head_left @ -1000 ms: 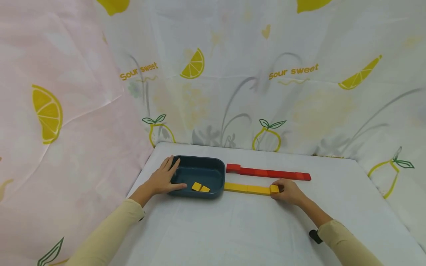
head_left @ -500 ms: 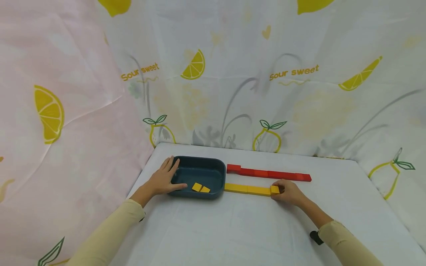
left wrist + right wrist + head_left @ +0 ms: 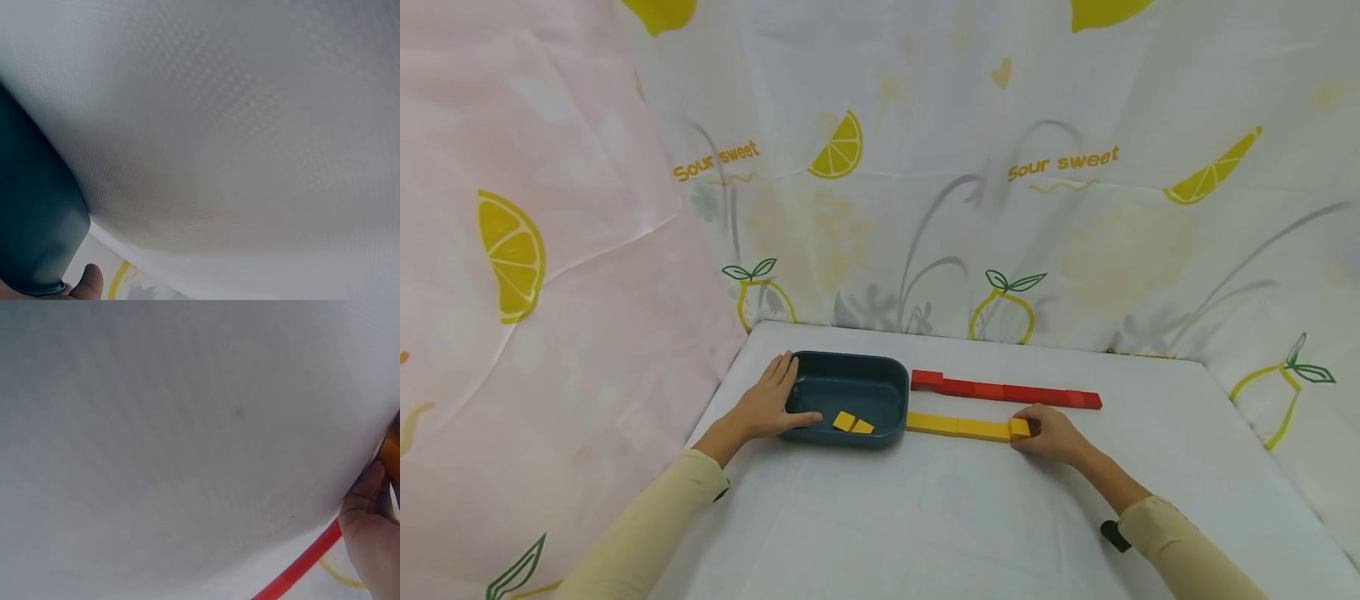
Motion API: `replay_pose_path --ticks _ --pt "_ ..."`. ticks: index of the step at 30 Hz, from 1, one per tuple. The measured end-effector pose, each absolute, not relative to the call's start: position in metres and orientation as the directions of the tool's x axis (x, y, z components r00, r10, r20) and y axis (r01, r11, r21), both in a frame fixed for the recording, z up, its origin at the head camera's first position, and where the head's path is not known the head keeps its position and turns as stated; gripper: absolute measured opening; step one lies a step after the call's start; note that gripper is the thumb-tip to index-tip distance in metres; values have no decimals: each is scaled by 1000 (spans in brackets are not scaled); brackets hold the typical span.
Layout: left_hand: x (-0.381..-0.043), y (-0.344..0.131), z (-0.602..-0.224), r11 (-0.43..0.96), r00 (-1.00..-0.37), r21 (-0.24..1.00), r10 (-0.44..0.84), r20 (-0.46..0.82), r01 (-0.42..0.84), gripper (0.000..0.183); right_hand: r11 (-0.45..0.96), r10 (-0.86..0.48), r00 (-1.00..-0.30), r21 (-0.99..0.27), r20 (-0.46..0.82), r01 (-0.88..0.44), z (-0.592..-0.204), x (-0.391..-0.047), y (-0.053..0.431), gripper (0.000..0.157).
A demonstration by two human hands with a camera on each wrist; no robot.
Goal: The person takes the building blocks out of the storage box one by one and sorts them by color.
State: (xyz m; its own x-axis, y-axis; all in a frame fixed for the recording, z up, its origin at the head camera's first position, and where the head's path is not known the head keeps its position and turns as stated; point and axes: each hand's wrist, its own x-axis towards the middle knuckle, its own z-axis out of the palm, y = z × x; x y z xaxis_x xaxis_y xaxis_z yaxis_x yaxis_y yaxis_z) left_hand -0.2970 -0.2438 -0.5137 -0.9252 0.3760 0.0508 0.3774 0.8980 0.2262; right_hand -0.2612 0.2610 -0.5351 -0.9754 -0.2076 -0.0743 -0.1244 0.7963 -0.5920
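In the head view, my left hand [image 3: 765,407] rests on the left side of a dark teal tray [image 3: 891,364], fingers extended and thumb over the near rim. Inside the tray lie two small yellow blocks, one squarish [image 3: 844,421] and one tapered [image 3: 862,427]. My right hand [image 3: 1054,433] pinches a small yellow block [image 3: 1019,428] at the right end of a row of yellow blocks [image 3: 958,427], which begins at the tray's right side. In the right wrist view, the fingers [image 3: 365,497] meet a yellow-orange block [image 3: 391,453]; part of that grip is cut off.
Behind the yellow row runs a line of red blocks [image 3: 1033,394], its left block raised and near the tray. A white cloth [image 3: 910,517] covers the table. Lemon-printed fabric [image 3: 887,225] hangs at the back and sides.
The fingers of my left hand have drawn a little closer together at the tray's rim. My right hand and the blocks stay in place.
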Motion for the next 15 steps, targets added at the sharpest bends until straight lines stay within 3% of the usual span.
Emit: replay_pose_path --ticks 15 --pt "-297 -244 -515 899 -927 230 371 51 373 119 791 -212 -974 -600 -76 -125 -537 -260 261 41"
